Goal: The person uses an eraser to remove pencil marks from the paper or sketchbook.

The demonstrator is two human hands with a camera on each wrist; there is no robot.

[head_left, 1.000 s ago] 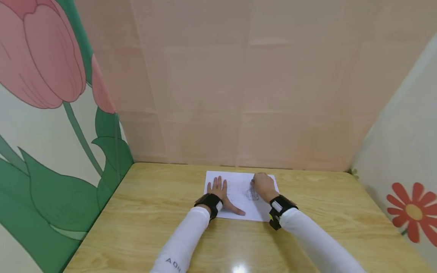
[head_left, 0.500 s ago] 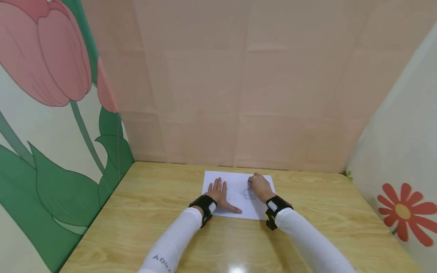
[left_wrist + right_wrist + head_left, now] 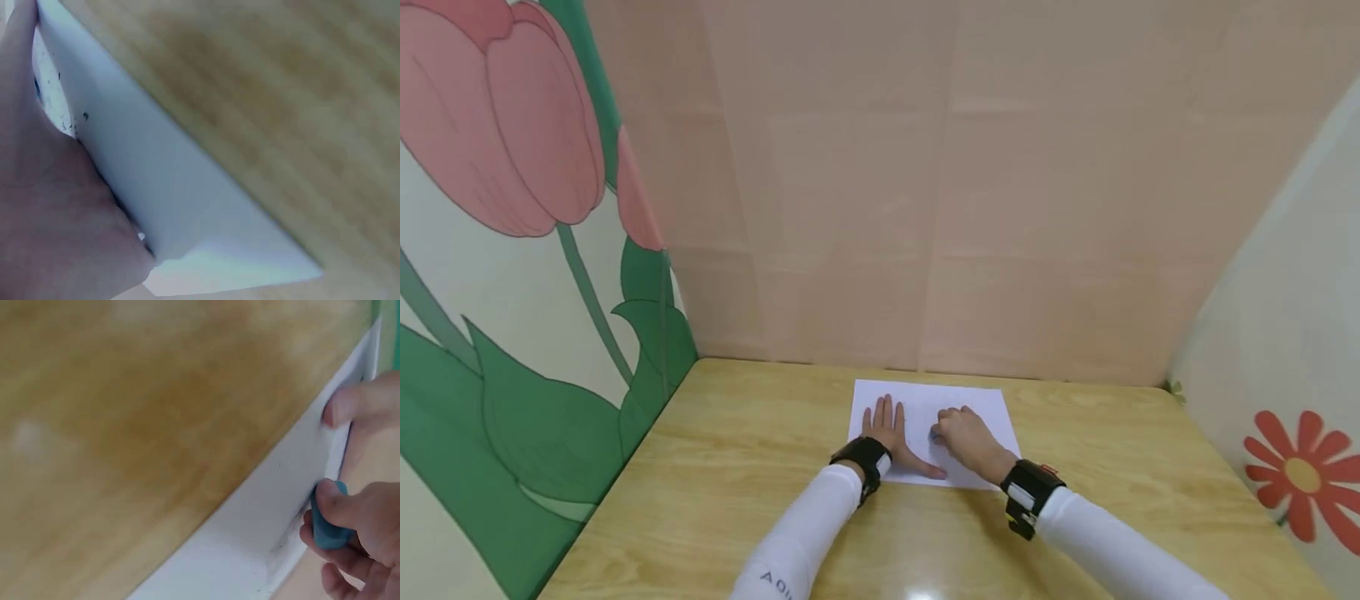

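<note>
Paper (image 3: 936, 433), a white sheet, lies flat on the wooden table (image 3: 737, 467) near its far edge, and serves as the landmark. On the sheet's left part, the left hand (image 3: 886, 429) lies flat with fingers spread and the thumb angled out along the near edge, pinning the sheet down; it sat the same way in both earlier head views. To its right, over the middle of the sheet, the right hand (image 3: 964, 437) has its grip pinched on a small blue eraser (image 3: 328, 515), thumb and fingertips curled round it and pressing it to the paper. What has changed: a second ago this hand worked nearer the sheet's far right corner with a hatched pencil drawing showing just below it; now it has come nearer and leftward, over the spot where the drawing was, and no drawing shows around it, so the rubbing-out seems well along, though the hand may hide what remains. The head view barely shows a blue speck at the fingertips; only the right wrist view makes the eraser plain, with grey smudges on the paper beside it. The left wrist view adds a few dark marks on the sheet by the palm (image 3: 56, 206).
</note>
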